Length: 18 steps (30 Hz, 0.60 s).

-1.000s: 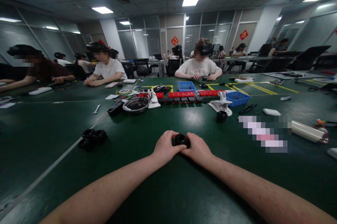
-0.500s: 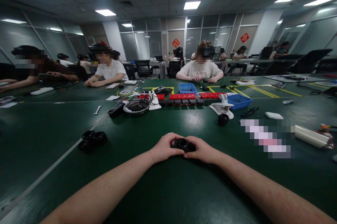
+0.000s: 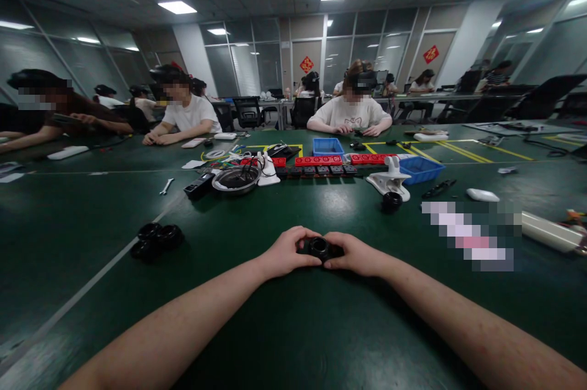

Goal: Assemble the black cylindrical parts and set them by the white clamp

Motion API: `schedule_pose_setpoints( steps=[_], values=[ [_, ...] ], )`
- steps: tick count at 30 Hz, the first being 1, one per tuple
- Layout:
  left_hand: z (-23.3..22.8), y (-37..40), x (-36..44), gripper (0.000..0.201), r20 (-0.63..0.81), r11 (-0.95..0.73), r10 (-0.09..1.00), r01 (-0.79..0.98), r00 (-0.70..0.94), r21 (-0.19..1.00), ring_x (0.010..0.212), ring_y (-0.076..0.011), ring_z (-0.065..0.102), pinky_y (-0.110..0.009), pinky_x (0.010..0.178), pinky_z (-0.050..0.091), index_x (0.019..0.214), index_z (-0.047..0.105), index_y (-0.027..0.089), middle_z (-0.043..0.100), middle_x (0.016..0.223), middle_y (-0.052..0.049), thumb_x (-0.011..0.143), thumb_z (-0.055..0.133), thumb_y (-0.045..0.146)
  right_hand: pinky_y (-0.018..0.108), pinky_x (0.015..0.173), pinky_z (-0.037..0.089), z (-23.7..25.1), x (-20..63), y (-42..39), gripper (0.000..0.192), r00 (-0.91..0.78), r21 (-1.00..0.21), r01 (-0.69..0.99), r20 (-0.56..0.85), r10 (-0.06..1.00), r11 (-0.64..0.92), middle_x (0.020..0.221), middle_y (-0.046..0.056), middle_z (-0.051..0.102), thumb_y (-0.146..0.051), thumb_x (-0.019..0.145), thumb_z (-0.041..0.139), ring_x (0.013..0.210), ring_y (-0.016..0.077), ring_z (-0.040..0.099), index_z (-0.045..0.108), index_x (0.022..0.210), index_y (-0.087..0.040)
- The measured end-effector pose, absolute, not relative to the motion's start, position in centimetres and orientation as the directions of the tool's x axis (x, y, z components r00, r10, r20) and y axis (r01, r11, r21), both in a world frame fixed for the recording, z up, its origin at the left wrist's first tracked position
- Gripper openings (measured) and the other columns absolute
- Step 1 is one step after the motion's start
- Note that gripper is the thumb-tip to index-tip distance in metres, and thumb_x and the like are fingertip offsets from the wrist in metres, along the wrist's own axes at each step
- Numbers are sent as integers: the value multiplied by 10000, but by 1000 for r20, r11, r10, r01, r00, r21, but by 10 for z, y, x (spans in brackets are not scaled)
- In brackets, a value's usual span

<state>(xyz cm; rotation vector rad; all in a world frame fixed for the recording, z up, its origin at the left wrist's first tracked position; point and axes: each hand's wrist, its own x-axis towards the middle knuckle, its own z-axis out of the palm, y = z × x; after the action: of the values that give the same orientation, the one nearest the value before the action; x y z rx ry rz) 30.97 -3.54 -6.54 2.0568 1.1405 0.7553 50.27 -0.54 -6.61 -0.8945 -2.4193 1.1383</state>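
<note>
R hand [image 3: 354,254] nudged rt | blk ring [image 3: 312,250] btwn it & L hand [image 3: 285,253] — grip part-curled, holding ring

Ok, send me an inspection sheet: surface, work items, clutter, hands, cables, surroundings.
Surface: green table, pale line at left.
Work items: black ring-shaped part between the hands; three similar parts at left, one by the clip stand.
Clutter: wrench, metal bowl, red strips, blue bins.
Hands: left hand and right hand around the ring-shaped part; exact contact partly hidden.
Cables: loose wires beyond the bowl, away from the hands.
Surroundings: person seated across the table, others about the room.
</note>
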Motion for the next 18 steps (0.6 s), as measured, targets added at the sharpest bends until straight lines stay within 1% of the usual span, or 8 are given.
schedule_pose_setpoints(
  steps=[6, 10, 14, 16, 18],
  values=[
    [-63, -38, 312, 416, 165, -401, 880, 511, 445, 760, 656, -117, 435, -207, 566, 364, 989, 550, 182, 495, 821, -7, 611, 679, 299, 222, 582, 367, -65, 501, -8, 270, -700, -786, 450, -15, 714, 425, 725, -14, 515, -209, 592, 662, 667, 128, 477, 556, 831, -139],
    [-63, -41, 316, 403, 192, -404, 894, 541, 405, 737, 657, -122, 438, -213, 572, 363, 948, 560, 175, 496, 797, -3, 592, 687, 316, 201, 523, 330, -66, 499, -10, 262, -653, -735, 517, -8, 757, 439, 657, -36, 483, -237, 549, 691, 611, 109, 446, 524, 731, -149],
    [-65, -46, 321, 412, 224, -361, 930, 603, 292, 712, 644, -129, 438, -218, 558, 363, 905, 564, 169, 483, 773, 1, 550, 712, 317, 196, 478, 281, -74, 491, -14, 349, -541, -636, 624, 67, 838, 454, 633, -41, 459, -322, 493, 717, 576, 104, 417, 455, 661, -162],
    [-65, -49, 323, 390, 235, -332, 943, 624, 235, 707, 657, -135, 450, -225, 566, 370, 893, 562, 171, 493, 792, -3, 554, 707, 296, 206, 477, 272, -80, 486, -17, 375, -466, -570, 685, 135, 874, 454, 640, -30, 466, -377, 503, 702, 573, 110, 420, 435, 663, -169],
    [-65, -50, 325, 371, 245, -313, 950, 640, 196, 702, 663, -139, 456, -230, 571, 372, 883, 559, 171, 502, 805, -5, 560, 700, 286, 219, 496, 282, -85, 482, -21, 363, -416, -507, 729, 205, 886, 460, 664, -11, 485, -398, 537, 678, 593, 123, 439, 432, 677, -171]
  ],
)
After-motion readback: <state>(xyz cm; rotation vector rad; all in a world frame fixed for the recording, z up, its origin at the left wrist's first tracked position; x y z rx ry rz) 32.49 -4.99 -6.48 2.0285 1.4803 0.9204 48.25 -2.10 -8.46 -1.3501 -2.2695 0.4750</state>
